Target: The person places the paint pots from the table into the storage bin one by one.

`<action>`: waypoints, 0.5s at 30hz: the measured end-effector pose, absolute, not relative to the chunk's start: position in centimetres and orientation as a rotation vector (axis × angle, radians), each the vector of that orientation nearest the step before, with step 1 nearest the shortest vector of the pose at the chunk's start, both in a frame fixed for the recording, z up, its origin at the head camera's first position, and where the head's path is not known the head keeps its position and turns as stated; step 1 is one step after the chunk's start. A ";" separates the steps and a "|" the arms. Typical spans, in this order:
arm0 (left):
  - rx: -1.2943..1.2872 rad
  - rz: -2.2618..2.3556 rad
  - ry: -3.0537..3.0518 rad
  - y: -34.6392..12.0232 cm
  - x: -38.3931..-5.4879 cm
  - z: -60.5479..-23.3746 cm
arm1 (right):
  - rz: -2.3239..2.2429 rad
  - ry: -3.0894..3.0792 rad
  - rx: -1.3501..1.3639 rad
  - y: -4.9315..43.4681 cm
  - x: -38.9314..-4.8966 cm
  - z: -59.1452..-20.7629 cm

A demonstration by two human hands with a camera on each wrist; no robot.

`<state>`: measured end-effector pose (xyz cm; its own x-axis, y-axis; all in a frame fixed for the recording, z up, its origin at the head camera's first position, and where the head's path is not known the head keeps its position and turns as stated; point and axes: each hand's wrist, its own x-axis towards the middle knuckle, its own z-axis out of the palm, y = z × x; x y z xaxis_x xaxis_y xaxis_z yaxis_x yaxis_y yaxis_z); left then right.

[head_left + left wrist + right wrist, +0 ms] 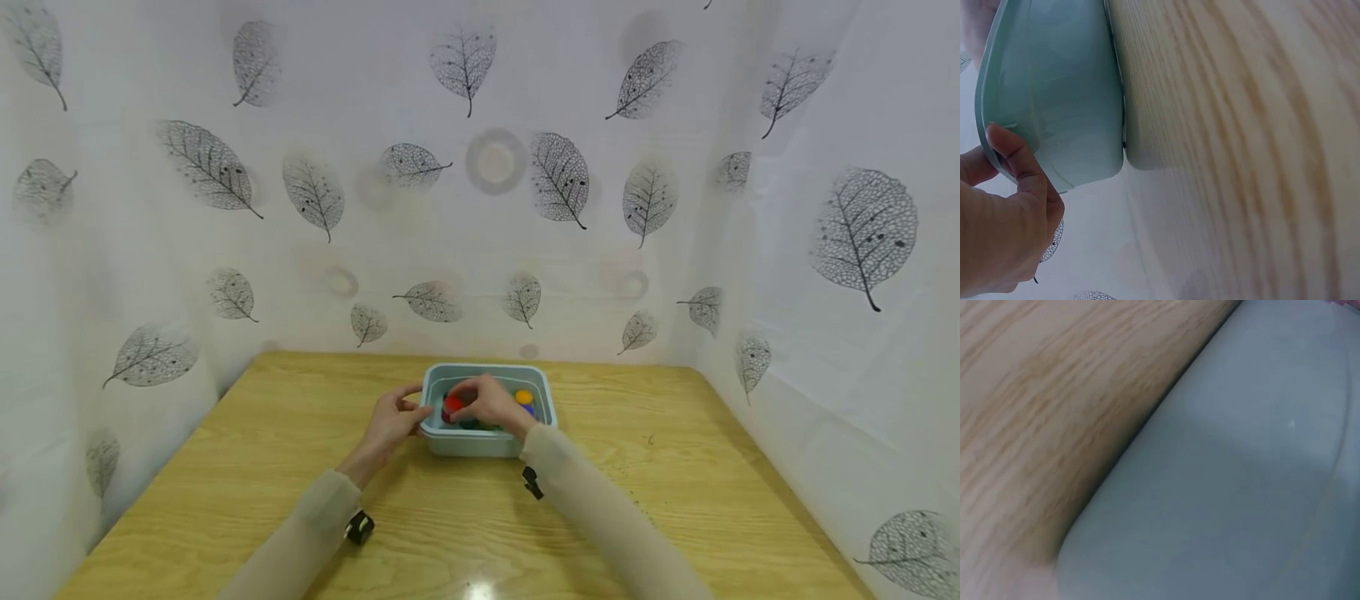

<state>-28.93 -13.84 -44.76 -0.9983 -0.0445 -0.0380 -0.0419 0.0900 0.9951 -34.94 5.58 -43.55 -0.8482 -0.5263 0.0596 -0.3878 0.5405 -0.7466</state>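
A light blue-green plastic box [472, 447] stands on the table near its far edge. My left hand [392, 423] grips the rim at the box's left corner; the left wrist view also shows the left hand [1013, 206] with fingers and thumb on either side of the rim. Inside the box, my right hand [491, 402] pinches a small round red-topped pot [452, 406] between thumb and fingers. An orange-topped pot [524, 397] with a purple-blue body sits at the box's right side. Darker and green things beneath the right hand are mostly covered.
The wooden table [300, 400] extends all round the box. Behind it hangs a pale curtain [480, 250] printed with leaves, which also runs along both sides. The right wrist view holds mainly the box's outer wall [1222, 487].
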 end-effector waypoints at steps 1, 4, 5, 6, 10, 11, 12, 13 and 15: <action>0.091 -2.117 -2.314 -13.8 -28.9 -44.8 | -1.178 2.609 -0.801 5.5 -35.0 -43.6; 0.094 -2.124 -2.308 -13.8 -28.9 -44.8 | -1.128 2.619 -0.848 5.3 -35.1 -43.9; 0.093 -2.123 -2.310 -13.7 -28.9 -44.8 | -1.114 2.616 -0.851 5.3 -35.2 -43.9; 0.095 -2.121 -2.314 -13.7 -28.9 -44.9 | -1.109 2.611 -0.856 5.2 -35.2 -43.9; 0.100 -2.107 -2.323 -13.8 -29.0 -44.8 | -1.094 2.596 -0.832 5.1 -35.2 -43.9; 0.095 -2.104 -2.323 -13.8 -29.0 -44.8 | -1.088 2.597 -0.830 5.1 -35.3 -43.9; 0.094 -2.104 -2.321 -13.8 -29.1 -44.8 | -1.081 2.601 -0.829 5.0 -35.3 -43.9; 0.091 -2.105 -2.317 -13.8 -29.1 -44.8 | -1.071 2.607 -0.826 5.0 -35.4 -44.0; 0.088 -2.107 -2.314 -13.9 -29.1 -44.9 | -1.054 2.623 -0.824 4.9 -35.4 -44.0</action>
